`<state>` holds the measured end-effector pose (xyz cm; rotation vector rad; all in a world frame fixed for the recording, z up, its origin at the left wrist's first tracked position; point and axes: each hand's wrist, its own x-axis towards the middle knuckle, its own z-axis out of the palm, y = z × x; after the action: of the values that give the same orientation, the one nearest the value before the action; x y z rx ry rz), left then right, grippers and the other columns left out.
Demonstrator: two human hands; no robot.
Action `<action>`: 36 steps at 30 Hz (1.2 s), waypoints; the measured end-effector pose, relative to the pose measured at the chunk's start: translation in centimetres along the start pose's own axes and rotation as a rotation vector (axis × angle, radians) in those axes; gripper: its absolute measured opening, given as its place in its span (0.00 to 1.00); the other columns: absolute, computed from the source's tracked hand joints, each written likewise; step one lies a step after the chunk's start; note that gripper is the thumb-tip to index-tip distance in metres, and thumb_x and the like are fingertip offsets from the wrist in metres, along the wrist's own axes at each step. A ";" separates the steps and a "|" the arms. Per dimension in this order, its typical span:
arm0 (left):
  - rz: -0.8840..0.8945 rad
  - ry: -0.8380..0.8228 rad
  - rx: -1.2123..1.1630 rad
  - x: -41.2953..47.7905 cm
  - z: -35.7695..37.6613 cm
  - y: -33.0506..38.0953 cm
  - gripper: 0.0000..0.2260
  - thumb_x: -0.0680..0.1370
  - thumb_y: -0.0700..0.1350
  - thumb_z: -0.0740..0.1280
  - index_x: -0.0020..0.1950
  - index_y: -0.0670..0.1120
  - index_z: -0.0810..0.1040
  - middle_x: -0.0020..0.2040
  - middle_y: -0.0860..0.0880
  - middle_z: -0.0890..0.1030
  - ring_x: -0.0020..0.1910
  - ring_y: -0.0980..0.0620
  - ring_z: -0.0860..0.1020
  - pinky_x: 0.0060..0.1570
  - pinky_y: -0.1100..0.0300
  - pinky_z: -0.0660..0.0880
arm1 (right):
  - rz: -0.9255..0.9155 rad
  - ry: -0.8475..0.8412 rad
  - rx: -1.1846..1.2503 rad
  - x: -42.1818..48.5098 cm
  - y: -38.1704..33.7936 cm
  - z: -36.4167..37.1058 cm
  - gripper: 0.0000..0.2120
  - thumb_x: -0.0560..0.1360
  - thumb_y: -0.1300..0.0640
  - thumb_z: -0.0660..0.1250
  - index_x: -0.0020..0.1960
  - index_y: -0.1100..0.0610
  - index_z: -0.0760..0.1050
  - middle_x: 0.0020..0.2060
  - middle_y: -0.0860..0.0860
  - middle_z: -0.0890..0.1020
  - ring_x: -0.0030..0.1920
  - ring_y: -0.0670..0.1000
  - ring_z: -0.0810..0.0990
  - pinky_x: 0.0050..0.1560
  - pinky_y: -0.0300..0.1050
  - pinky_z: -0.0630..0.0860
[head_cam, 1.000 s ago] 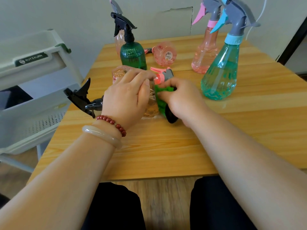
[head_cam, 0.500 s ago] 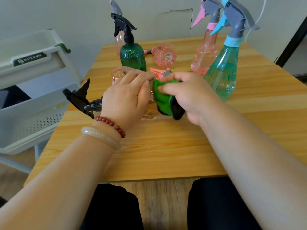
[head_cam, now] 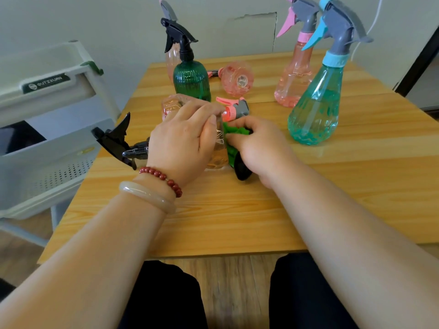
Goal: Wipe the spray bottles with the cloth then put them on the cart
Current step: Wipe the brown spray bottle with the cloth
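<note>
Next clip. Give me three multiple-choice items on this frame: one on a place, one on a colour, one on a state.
1. Where is the cart?
A. left of the table
B. on the table
C. right of the table

2. What colour is the cloth?
A. white
B. green
C. red

3. How is the bottle under the left hand?
A. standing upright
B. lying on its side
C. held in the air

Key:
1 A: the cart stands off the table's left edge.
2 B: the cloth gripped by the right hand is green.
3 B: the bottle lies on the table, with its head pointing left.
</note>
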<state>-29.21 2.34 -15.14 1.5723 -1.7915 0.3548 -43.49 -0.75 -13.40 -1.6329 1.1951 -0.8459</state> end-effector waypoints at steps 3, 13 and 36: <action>0.012 0.009 0.007 0.0 0.0 0.0 0.20 0.82 0.48 0.50 0.60 0.48 0.80 0.58 0.50 0.81 0.49 0.48 0.79 0.41 0.60 0.65 | 0.050 -0.001 0.078 0.0 -0.3 0.2 0.05 0.79 0.53 0.66 0.46 0.43 0.77 0.47 0.47 0.82 0.49 0.50 0.80 0.53 0.48 0.79; 0.056 0.047 0.014 -0.2 -0.2 0.0 0.17 0.82 0.45 0.53 0.58 0.45 0.80 0.55 0.46 0.82 0.46 0.44 0.79 0.39 0.59 0.66 | 0.070 -0.151 0.479 -1.9 1.1 0.6 0.30 0.69 0.51 0.61 0.71 0.48 0.72 0.68 0.46 0.76 0.69 0.48 0.71 0.73 0.53 0.64; 0.017 0.043 0.003 -0.3 -0.4 0.0 0.16 0.81 0.45 0.53 0.56 0.45 0.80 0.52 0.47 0.81 0.45 0.47 0.76 0.39 0.60 0.63 | -0.055 -0.296 -0.156 -2.1 1.2 -0.7 0.25 0.82 0.61 0.52 0.77 0.47 0.62 0.71 0.44 0.72 0.68 0.48 0.72 0.68 0.44 0.69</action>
<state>-29.05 2.81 -14.99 1.5413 -1.7730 0.3962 -45.10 0.91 -14.33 -1.8509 1.0314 -0.5302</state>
